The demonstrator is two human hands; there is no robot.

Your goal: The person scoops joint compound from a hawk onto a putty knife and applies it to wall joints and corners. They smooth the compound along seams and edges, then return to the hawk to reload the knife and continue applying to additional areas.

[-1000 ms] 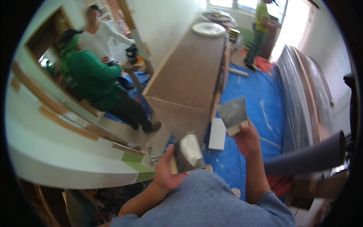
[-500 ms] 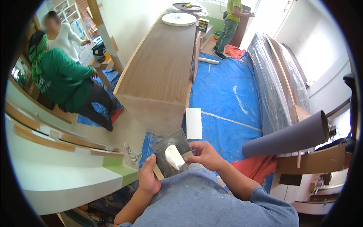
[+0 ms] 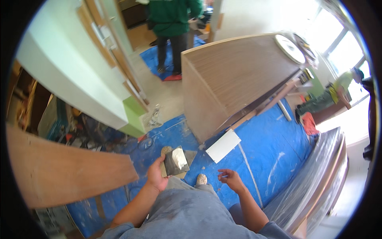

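My left hand [image 3: 157,177] is closed on a pair of putty spreaders, held in front of my waist. The upper one is a dark, flat metal plate [image 3: 171,167] with a pale edge strip under my thumb. A thick lump of white putty [image 3: 179,157] lies on it. The second plate [image 3: 190,157] sticks out from beneath at an angle. To the right and apart from them, my right hand [image 3: 232,180] hangs in the air with nothing in it, its fingers loosely bent and apart.
A long brown wooden cabinet [image 3: 238,67] stands ahead on blue sheeting [image 3: 262,147]. Beside it lies a white panel [image 3: 223,146]. A wooden board [image 3: 75,167] juts in from the left. Plastic-wrapped panels [image 3: 310,183] lean at right. Two people [image 3: 171,20] [image 3: 338,91] stand farther off.
My view has swung left. My right hand has let go of the spreaders and moved away to the right, while my left hand still holds them with the putty.
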